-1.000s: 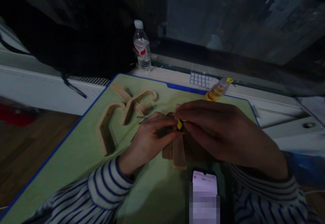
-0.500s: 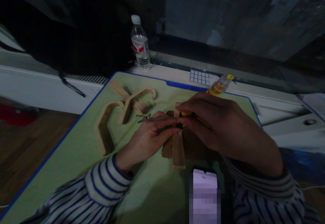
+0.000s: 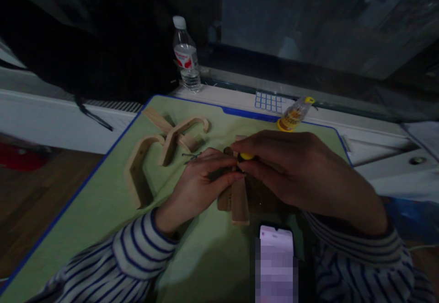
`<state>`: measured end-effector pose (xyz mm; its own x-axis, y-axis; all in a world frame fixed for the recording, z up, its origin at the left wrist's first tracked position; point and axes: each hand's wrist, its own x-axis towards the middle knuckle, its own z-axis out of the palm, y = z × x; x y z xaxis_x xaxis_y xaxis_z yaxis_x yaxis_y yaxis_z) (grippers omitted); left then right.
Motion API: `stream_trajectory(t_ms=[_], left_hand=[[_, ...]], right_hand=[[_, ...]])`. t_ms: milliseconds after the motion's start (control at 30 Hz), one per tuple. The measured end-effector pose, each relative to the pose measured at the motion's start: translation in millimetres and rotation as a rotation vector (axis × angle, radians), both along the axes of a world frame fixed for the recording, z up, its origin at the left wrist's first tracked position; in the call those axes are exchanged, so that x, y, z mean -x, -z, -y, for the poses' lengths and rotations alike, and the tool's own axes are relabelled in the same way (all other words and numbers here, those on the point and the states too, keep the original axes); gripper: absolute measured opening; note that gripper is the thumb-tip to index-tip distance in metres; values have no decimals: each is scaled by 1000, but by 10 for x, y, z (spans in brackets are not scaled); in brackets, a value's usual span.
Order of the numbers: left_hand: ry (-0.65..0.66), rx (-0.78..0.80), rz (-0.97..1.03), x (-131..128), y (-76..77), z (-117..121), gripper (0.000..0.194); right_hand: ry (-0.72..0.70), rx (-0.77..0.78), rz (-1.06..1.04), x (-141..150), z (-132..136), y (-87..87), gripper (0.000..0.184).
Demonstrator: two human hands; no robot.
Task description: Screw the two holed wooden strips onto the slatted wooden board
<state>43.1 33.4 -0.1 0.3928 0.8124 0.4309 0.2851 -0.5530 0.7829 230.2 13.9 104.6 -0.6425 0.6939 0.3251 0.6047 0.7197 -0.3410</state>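
My right hand (image 3: 291, 170) is closed around the yellow-and-black handle of a screwdriver (image 3: 246, 156); its tip is hidden by the fingers. Below it a wooden bar (image 3: 240, 202) lies lengthwise on a brown block (image 3: 224, 201). With thumb and index finger, my left hand (image 3: 199, 179) pinches at the bar close under the screwdriver. What else may be between those fingertips is hidden. Just beyond the left knuckles lie a few dark metal screws (image 3: 190, 157). Curved wooden hook pieces (image 3: 181, 133) lie crossed farther off, with another bent wooden piece (image 3: 137, 170) nearer on the left.
A phone (image 3: 277, 262) with a lit screen lies at the front of the green table (image 3: 192, 266). A yellow-capped glue bottle (image 3: 294, 115) stands at the back right. On the sill stands a water bottle (image 3: 187, 58), with a dark bag (image 3: 113, 51) to its left.
The right hand has turned slightly on the screwdriver and the handle's yellow end shows more rounded. My left hand keeps its pinch. The whole view has shifted a little.
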Motion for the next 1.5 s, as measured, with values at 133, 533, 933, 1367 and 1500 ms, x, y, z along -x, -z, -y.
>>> stream_trajectory(t_ms=[133,533,933,1367,1500], left_hand=[[77,23,-38,25,-20,-13,17],[-85,-8,16,-17,-1,28,16],[11,-4,-51,34,5,-4,21],[81,13,-51,52,12,-26,21],[89,47,-40,56,16,-24,22]], right_hand=[[73,-37,59,23,-14,-3,16],[102,-59,98,17,-7,-4,26],[118,-55,110,-9,-12,-33,19],[172,-68,183,16,10,-58,22],[171,-56,168,20,12,-46,23]])
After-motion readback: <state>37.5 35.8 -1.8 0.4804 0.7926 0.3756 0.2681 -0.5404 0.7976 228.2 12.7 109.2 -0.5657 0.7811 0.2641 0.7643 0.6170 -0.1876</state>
